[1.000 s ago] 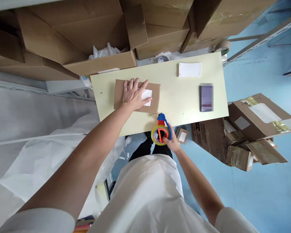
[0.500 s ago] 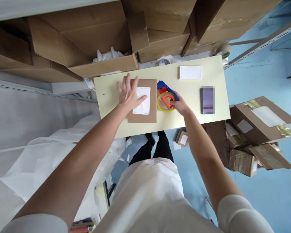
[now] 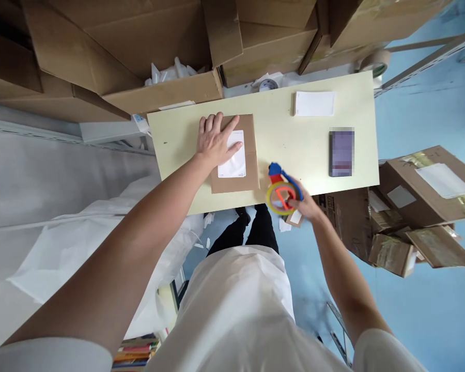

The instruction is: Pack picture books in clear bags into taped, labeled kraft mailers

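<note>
A brown cardboard box (image 3: 251, 173) with a white label (image 3: 232, 161) on top lies on the cream table (image 3: 282, 139). My left hand (image 3: 215, 140) rests on the box's upper left part, fingers spread, the thumb over the label. My right hand (image 3: 306, 200) is wrapped round a tape dispenser (image 3: 282, 192) with a blue and red body and a yellow-edged roll of tape. The dispenser is held at the table's front edge, to the right of the box and apart from it.
On the table's right lie a stack of white labels (image 3: 315, 104) and a blurred purple item (image 3: 342, 152). Large open cartons (image 3: 166, 101) stand along the back, with tape rolls (image 3: 375, 63) nearby. More boxes (image 3: 430, 186) are piled at right; white wrapping (image 3: 77, 243) hangs at left.
My right hand has pulled the tape dispenser away from the box's right side, toward me and to the right. My left hand has settled a little further right on the box.
</note>
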A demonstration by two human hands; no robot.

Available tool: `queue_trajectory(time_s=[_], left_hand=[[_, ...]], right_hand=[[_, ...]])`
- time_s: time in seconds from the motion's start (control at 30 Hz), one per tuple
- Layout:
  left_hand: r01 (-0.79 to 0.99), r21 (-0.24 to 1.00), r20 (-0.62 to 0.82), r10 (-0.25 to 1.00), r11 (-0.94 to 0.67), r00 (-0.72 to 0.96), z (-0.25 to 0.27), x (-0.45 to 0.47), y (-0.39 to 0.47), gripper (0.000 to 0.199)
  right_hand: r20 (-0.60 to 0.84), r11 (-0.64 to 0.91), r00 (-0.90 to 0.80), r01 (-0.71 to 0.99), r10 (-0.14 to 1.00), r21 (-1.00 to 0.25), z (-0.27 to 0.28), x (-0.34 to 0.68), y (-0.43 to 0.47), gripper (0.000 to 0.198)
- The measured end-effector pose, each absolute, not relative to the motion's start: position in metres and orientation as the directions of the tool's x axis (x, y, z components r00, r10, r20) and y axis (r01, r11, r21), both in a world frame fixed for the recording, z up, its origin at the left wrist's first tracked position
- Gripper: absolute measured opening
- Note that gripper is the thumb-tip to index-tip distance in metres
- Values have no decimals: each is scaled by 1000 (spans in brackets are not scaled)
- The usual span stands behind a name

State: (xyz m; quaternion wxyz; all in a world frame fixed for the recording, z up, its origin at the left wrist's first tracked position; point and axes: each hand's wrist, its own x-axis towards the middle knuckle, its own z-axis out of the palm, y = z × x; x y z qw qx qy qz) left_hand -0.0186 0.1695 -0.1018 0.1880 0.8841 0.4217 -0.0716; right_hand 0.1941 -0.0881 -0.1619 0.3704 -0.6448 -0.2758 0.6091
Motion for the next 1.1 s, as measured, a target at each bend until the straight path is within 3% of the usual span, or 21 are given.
queue_trajectory(time_s=[0.17, 0.27, 0.33, 0.47, 0.57, 0.67, 0.93, 1.1], left_hand=[[799, 273, -267, 756, -536, 598, -102, -15, 165, 85], [862, 257, -293, 814, -438, 501, -99, -20, 155, 88], [906, 221, -317, 852, -361, 416, -96, -28, 146, 92], [922, 185, -224, 899, -340, 376, -91, -42, 138, 87], [840, 210, -225, 811, -501, 540, -93, -38, 142, 76], [771, 247, -260, 726, -587, 637, -97, -24, 147, 73], [805, 263, -277, 758, -531, 590, -109, -15, 148, 81], [798, 295, -276, 753, -526, 598, -109, -16, 147, 78]], right_hand=[[-582, -581, 204, -70, 787, -811, -167, 107, -151, 84], [-541, -544, 416, -124, 730, -830, -167, 86, -133, 82], [-518, -519, 456, -136, 723, -844, -163, 101, -104, 80], [-506, -468, 308, -191, 806, -863, -149, 166, -27, 68], [-583, -533, 56, -342, 810, -774, -141, 205, 24, 52], [-649, -640, -99, -331, 754, -693, -142, 222, 51, 46], [-572, -573, -88, -261, 815, -777, -173, 218, 19, 73], [-635, -638, -77, -154, 769, -754, -160, 223, -60, 81]])
